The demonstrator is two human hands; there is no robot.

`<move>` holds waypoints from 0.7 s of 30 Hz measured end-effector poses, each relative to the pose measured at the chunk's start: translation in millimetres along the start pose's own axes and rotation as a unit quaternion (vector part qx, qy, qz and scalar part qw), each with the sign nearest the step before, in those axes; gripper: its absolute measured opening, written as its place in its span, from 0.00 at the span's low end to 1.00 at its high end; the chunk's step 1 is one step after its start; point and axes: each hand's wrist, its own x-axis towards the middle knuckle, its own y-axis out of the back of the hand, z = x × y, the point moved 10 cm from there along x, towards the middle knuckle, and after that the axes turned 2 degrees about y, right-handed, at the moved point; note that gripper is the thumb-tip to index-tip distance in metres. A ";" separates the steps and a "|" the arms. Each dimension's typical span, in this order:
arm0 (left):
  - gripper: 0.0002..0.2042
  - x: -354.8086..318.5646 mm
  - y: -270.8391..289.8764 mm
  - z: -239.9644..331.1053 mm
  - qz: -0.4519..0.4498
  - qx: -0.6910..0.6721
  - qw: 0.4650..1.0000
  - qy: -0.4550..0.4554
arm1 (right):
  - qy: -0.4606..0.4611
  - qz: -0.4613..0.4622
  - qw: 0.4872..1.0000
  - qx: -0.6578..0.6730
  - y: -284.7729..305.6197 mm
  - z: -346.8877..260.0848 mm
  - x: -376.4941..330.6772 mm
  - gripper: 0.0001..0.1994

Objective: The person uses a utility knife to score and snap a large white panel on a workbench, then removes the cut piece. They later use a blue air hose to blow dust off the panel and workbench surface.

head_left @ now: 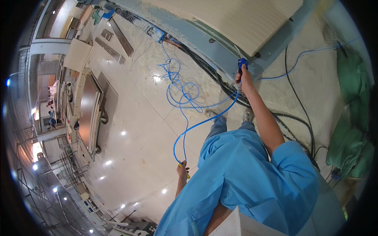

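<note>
My right hand [245, 80] is closed around the grip of a blue air blow gun [243, 62]. Its thin nozzle points forward, over the edge of a dusty grey-blue machine bed. From the bottom of the gun a blue air hose [204, 122] curves down and left to my left hand [182, 170], which is closed on it at hip height. Small yellow parts show on both sides of those fingers; what they belong to is too small to make out. More thin blue hose [185, 92] lies in loose loops on the floor ahead.
A ribbed pale panel [252, 21] sits on the machine bed [179, 27]. Black cables [212, 72] run along its base and past my feet. Left stands a wheeled cart with stacked boards [89, 112]; metal pieces [114, 43] lie beyond. Green cloth [348, 106] hangs at right.
</note>
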 end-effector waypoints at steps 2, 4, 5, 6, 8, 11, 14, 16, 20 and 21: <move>0.18 14.9 3.6 -1.1 -0.003 -0.026 0.999 0.022 | 0.008 0.007 1.000 -0.017 -17.0 2.7 10.3 0.26; 0.17 35.0 7.3 17.7 -0.012 -0.042 0.999 -0.007 | 0.008 -0.017 0.999 -0.041 -42.4 3.4 23.2 0.25; 0.17 43.4 13.3 20.8 -0.007 -0.033 0.999 0.007 | 0.001 -0.018 0.998 -0.054 -50.2 6.4 26.7 0.24; 0.15 54.5 19.7 34.0 0.003 -0.018 1.000 -0.012 | 0.000 -0.010 0.999 -0.049 -56.8 6.6 30.9 0.24; 0.15 76.4 31.9 61.0 0.003 -0.015 0.999 -0.042 | 0.009 -0.008 0.999 -0.031 -69.6 -2.9 41.5 0.24; 0.13 114.2 62.1 112.8 0.038 0.013 0.994 -0.101 | 0.092 0.068 0.993 0.034 -59.4 -34.8 44.9 0.24; 0.13 144.1 98.7 192.0 0.101 0.071 0.964 -0.237 | 0.123 0.141 0.971 0.150 -42.8 -50.0 37.5 0.24; 0.13 152.5 118.9 244.4 0.137 0.082 0.936 -0.314 | 0.100 0.094 0.987 0.080 -61.2 -48.6 38.8 0.24; 0.11 180.0 131.4 330.5 0.104 0.015 0.945 -0.309 | 0.053 0.044 0.994 -0.088 -114.9 -23.4 55.5 0.24; 0.11 185.2 129.2 352.5 0.076 -0.018 0.946 -0.313 | 0.040 0.033 0.993 -0.103 -129.6 -16.9 63.9 0.24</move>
